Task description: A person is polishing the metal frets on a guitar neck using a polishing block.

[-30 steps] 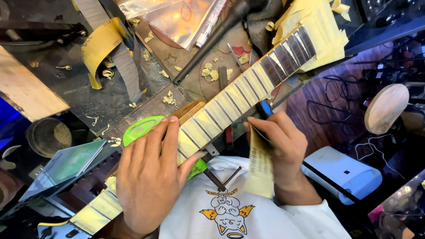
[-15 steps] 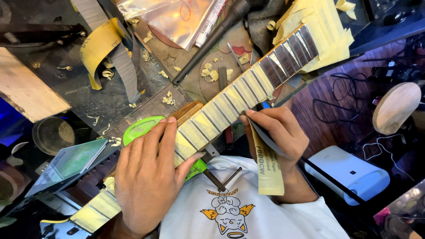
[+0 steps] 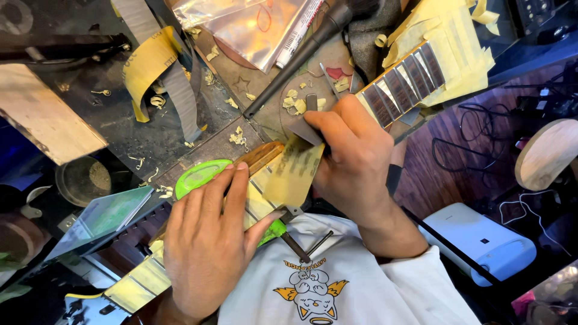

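A guitar neck (image 3: 402,85) runs diagonally across the workbench, its fretboard masked with yellowish tape between the frets. My left hand (image 3: 211,241) lies flat on the lower part of the neck, fingers spread, pressing it down over a green pad (image 3: 197,176). My right hand (image 3: 355,159) is closed on a strip of yellow sandpaper (image 3: 295,171), apparently backed by a small grey block, and holds it against the middle of the fretboard. The neck under both hands is hidden.
A black tapered tube (image 3: 295,60) and a clear plastic bag (image 3: 247,27) lie at the back. Sandpaper strips (image 3: 150,69) hang at the left beside a wooden board (image 3: 48,117). Tape scraps litter the bench. A white device (image 3: 481,241) and round stool (image 3: 551,153) sit on the floor at the right.
My right hand has moved from beside the neck's near edge up onto the fretboard, bringing the sandpaper strip over the frets. My left hand has stayed pressed on the neck.
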